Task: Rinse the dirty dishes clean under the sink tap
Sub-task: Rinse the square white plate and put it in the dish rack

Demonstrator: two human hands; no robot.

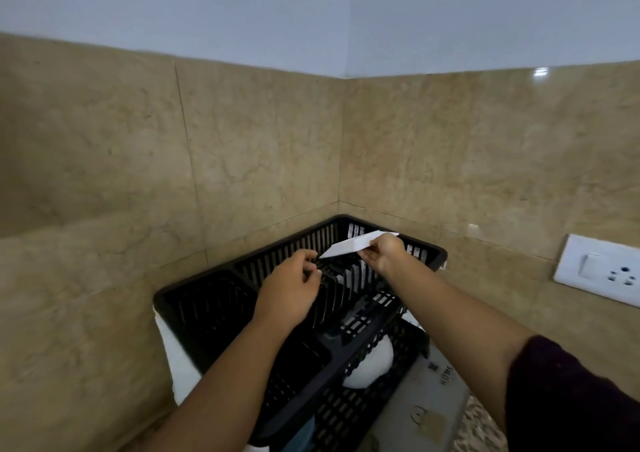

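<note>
**A:** How much room do I have around the hands?

**B:** Not much at the back. I see the black slotted plastic dish rack pushed into the corner where the two beige marble-tiled walls meet, its far rim close against both. Above the rack the frame is open, only tile and then pale painted wall. On the right of the frame a white switch and socket plate sits on the tile, well apart from my right forearm.

**A:** What am I holding?

**B:** My right hand pinches a flat white plate, seen nearly edge-on and tilted, just above the far end of the rack in the centre of the frame. It looks plain and clean white; I cannot make out any dirt on it. My left hand hovers just beside the plate's lower left tip, fingers curled loosely and holding nothing, over the upright dividers.

**A:** Counts?

**B:** Two hands, one plate held. One rounded white bowl lies lower in the rack, towards the bottom centre, behind the slotted wall. Something white also stands among the dividers under the plate, too hidden to name. The rack has a separate empty-looking bin at its left end, dark inside.

**A:** What is under the rack?

**B:** A white surface shows at its left edge, and a speckled counter at the lower right.
</note>
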